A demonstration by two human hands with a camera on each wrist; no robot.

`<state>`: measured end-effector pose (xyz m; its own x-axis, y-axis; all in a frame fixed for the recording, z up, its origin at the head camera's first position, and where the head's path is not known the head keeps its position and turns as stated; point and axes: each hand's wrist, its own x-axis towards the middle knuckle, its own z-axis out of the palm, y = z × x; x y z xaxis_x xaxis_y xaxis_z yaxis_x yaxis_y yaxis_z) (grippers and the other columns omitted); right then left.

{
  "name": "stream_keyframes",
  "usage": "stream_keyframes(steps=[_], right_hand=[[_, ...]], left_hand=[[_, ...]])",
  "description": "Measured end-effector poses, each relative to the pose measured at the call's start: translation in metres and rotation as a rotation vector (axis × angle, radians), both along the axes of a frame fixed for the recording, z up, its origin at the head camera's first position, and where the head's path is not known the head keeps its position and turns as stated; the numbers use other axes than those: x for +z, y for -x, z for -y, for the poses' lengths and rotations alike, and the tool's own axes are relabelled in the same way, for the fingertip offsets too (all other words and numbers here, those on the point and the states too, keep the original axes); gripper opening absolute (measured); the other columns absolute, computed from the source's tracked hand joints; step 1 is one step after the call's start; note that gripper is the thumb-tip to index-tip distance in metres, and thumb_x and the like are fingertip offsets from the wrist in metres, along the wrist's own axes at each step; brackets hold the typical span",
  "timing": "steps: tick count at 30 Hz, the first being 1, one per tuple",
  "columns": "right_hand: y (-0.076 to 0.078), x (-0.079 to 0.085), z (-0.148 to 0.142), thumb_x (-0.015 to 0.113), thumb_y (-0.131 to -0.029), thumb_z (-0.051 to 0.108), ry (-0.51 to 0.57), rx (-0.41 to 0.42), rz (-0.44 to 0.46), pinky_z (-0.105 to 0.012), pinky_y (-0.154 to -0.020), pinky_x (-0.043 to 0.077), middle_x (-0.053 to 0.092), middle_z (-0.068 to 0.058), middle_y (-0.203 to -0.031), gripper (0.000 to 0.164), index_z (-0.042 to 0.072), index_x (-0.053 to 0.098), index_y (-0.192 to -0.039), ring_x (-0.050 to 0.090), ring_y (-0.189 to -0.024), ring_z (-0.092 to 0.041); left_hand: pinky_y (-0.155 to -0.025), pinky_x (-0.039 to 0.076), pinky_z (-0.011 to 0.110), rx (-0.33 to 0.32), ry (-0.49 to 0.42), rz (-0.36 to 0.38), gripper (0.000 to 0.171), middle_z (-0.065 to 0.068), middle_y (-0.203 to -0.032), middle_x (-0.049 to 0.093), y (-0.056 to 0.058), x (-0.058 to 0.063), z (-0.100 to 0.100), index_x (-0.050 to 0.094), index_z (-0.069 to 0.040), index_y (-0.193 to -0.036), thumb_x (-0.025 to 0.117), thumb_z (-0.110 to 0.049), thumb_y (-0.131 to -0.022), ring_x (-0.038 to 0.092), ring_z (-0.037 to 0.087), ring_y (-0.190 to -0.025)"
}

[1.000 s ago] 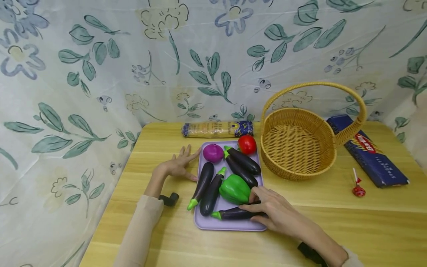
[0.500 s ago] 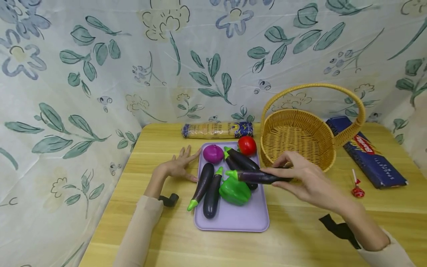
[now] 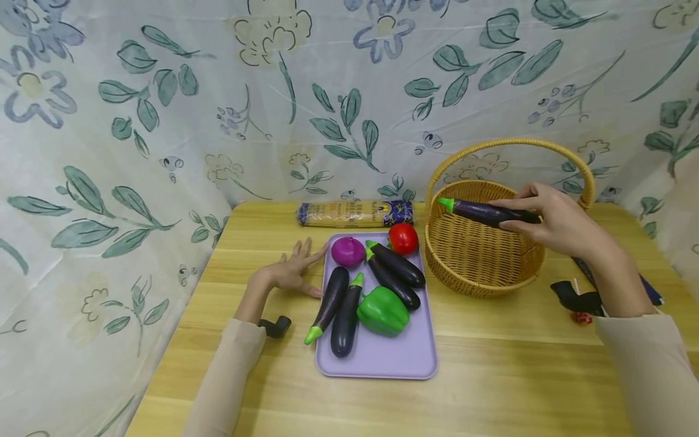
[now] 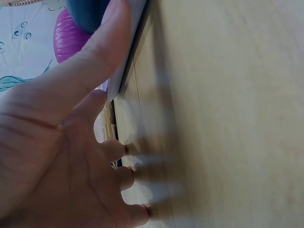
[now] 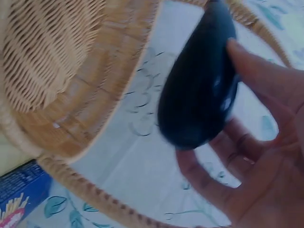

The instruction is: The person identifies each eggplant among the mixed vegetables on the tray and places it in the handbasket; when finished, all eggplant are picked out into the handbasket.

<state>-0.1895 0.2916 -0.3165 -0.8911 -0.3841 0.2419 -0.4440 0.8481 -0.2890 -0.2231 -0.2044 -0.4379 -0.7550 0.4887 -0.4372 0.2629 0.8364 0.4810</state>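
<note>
One eggplant (image 3: 474, 211) over the basket (image 3: 469, 261), tall handle (image 3: 510, 142) near, tray (image 3: 393, 359) alongside

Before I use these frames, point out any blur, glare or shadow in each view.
Head view: evenly bright, mostly sharp, a slight sheen on the green pepper; left wrist view: dimmer, soft, finger shadows from the left hand on the wooden table; right wrist view: hazy, soft, pale glare on the held eggplant.

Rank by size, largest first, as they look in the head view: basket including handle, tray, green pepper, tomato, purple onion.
1. Basket
2. Tray
3. Green pepper
Tomato and purple onion: too alike to rank.
</note>
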Motion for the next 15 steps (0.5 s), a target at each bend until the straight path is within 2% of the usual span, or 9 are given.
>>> stream_keyframes(steps=[5,11,13,15], right_hand=[[0.025,-0.009,-0.005,0.069,-0.09,0.026,-0.071,-0.089,0.207,-0.03,-0.054,0.031,0.049,-0.015,-0.099,0.042,0.017,0.062,-0.13,0.039,-0.071,-0.023],[0.058,-0.016,-0.007,0.065,-0.092,0.022,-0.098,-0.077,0.351,-0.035,-0.061,0.034,0.054,-0.022,-0.111,0.044,0.013,0.058,-0.134,0.047,-0.081,-0.027],[0.069,-0.02,-0.01,0.065,-0.093,0.02,-0.092,-0.067,0.382,-0.034,-0.057,0.036,0.056,-0.022,-0.103,0.043,0.011,0.058,-0.134,0.047,-0.072,-0.024],[0.079,-0.026,-0.014,0.065,-0.092,0.018,-0.075,-0.058,0.409,-0.032,-0.051,0.035,0.055,-0.018,-0.081,0.041,0.009,0.059,-0.133,0.041,-0.057,-0.019]], left_hand=[[-0.115,-0.01,0.067,0.006,-0.011,0.01,0.111,0.018,-0.158,-0.026,0.0,-0.002,0.002,-0.002,-0.038,-0.154,0.075,-0.054,-0.075,-0.026,0.039,-0.145],[-0.115,-0.009,0.068,-0.008,0.009,0.0,0.111,0.02,-0.158,-0.026,0.0,-0.001,0.002,-0.004,-0.037,-0.154,0.074,-0.054,-0.076,-0.025,0.04,-0.145],[-0.115,-0.008,0.068,-0.009,0.009,-0.001,0.111,0.02,-0.158,-0.026,0.0,-0.001,0.001,-0.004,-0.037,-0.154,0.074,-0.054,-0.076,-0.025,0.04,-0.146],[-0.115,-0.009,0.067,-0.008,0.009,0.005,0.111,0.019,-0.158,-0.026,0.001,-0.001,0.001,-0.004,-0.037,-0.153,0.074,-0.054,-0.076,-0.025,0.039,-0.146]])
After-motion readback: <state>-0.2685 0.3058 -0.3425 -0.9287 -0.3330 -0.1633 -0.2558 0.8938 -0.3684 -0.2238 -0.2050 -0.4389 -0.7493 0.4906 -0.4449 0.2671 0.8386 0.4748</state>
